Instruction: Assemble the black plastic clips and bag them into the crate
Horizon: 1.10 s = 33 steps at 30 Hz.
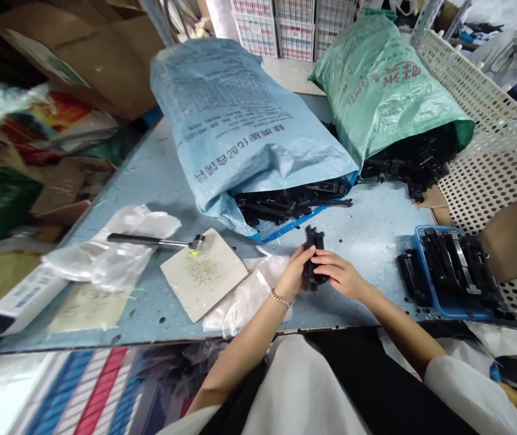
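Observation:
Between my two hands is a black plastic part [315, 238], held upright just above the table near its front edge. My left hand [295, 273] grips it from the left, with a beaded bracelet on the wrist. From the right, the fingers of my right hand [340, 275] press against the same part. Black parts [285, 204] of a similar colour spill from a blue woven sack [258, 121] straight ahead. More black parts [410, 166] lie in the mouth of a green woven sack [376, 90] at the back right.
A blue basket [460, 311] of black parts stands at the right, beside a perforated white crate [480, 157]. On the left, a hammer [149, 240] rests across clear plastic bags [117, 260] and a pale square board [204, 278]. Cartons [81, 48] are piled at the far left.

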Motion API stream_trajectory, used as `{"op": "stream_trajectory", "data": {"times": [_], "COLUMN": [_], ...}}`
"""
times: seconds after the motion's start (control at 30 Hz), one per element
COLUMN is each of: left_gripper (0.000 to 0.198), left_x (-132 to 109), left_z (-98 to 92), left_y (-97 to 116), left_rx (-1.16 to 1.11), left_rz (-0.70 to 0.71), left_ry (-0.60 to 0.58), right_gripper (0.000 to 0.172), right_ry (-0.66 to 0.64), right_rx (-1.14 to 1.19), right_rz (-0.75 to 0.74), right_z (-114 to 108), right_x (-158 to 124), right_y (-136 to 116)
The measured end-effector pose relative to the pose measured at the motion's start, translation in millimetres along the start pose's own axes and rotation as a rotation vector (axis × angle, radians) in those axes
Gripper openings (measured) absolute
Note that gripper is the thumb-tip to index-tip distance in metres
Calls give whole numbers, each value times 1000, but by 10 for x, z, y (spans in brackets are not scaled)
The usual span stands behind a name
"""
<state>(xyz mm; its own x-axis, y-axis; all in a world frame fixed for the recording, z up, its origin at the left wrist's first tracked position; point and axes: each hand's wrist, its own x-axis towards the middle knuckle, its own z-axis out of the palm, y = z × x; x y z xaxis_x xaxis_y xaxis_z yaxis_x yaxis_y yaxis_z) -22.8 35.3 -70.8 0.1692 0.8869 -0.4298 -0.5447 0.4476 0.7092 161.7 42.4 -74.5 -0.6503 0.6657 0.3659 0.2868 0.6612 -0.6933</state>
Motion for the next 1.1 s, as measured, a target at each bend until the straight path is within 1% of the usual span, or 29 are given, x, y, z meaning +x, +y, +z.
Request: {"op": "stream_trajectory", "data": {"times": [0.07, 0.1, 0.13, 0.17, 0.2, 0.27, 0.33, 0.37, 0.4, 0.47, 0.57, 0.63, 0.67, 0.7, 0.73, 0.77, 0.87, 0.93, 0.97, 1.03, 1.1], "left_gripper": [54, 54, 52, 51, 50, 51, 55, 56, 58, 59, 65, 71, 72, 71, 67, 63, 50, 44, 42, 39, 36], "left_x": [-92, -155, -221, -283, -337, -416, -467, -490, -513, -562, -610, -593, -569, -538, -505, -474, -418, -402, -390, -341, -259], "left_z": [75, 98, 116, 130, 141, 155, 161, 163, 164, 172, 178, 155, 132, 104, 74, 45, -4, -16, -26, -66, -127], "left_y": [-27, -42, -57, -69, -79, -93, -100, -104, -109, -124, -149, -145, -130, -107, -75, -37, 73, 99, 91, 32, -78], "left_rx": [90, 164, 245, 321, 383, 479, 560, 598, 633, 691, 801, 840, 823, 780, 720, 653, 507, 465, 451, 427, 430], "left_rz": [43, 83, 131, 182, 227, 281, 307, 322, 340, 384, 469, 519, 531, 531, 518, 492, 389, 332, 307, 259, 233], "left_ry": [37, 41, 40, 36, 33, 23, 10, 9, 13, 21, 34, 55, 71, 93, 119, 149, 222, 236, 238, 242, 295], "right_gripper": [31, 30, 32, 36, 37, 32, 27, 26, 26, 29, 38, 43, 45, 47, 48, 47, 41, 37, 36, 38, 39], "right_ry": [103, 152, 173, 156, 108, -19, -111, -137, -146, -124, -46, -33, -39, -52, -74, -106, -235, -306, -328, -364, -415], "right_rx": [2, -29, -83, -151, -225, -350, -388, -368, -322, -140, 303, 572, 648, 666, 617, 510, 41, -177, -236, -297, -309], "right_rz": [70, 121, 167, 200, 216, 216, 203, 203, 218, 310, 538, 670, 711, 727, 715, 667, 386, 203, 138, 62, 39], "right_z": [-128, -206, -283, -352, -409, -479, -499, -496, -486, -448, -355, -287, -255, -224, -194, -162, -45, 39, 74, 104, 63], "right_x": [-54, -66, -68, -61, -48, -13, 24, 41, 57, 92, 166, 214, 227, 229, 217, 190, 46, -59, -99, -131, -69], "right_y": [-81, -90, -84, -69, -52, -33, -63, -97, -140, -234, -333, -358, -366, -379, -401, -433, -578, -667, -693, -678, -546]}}
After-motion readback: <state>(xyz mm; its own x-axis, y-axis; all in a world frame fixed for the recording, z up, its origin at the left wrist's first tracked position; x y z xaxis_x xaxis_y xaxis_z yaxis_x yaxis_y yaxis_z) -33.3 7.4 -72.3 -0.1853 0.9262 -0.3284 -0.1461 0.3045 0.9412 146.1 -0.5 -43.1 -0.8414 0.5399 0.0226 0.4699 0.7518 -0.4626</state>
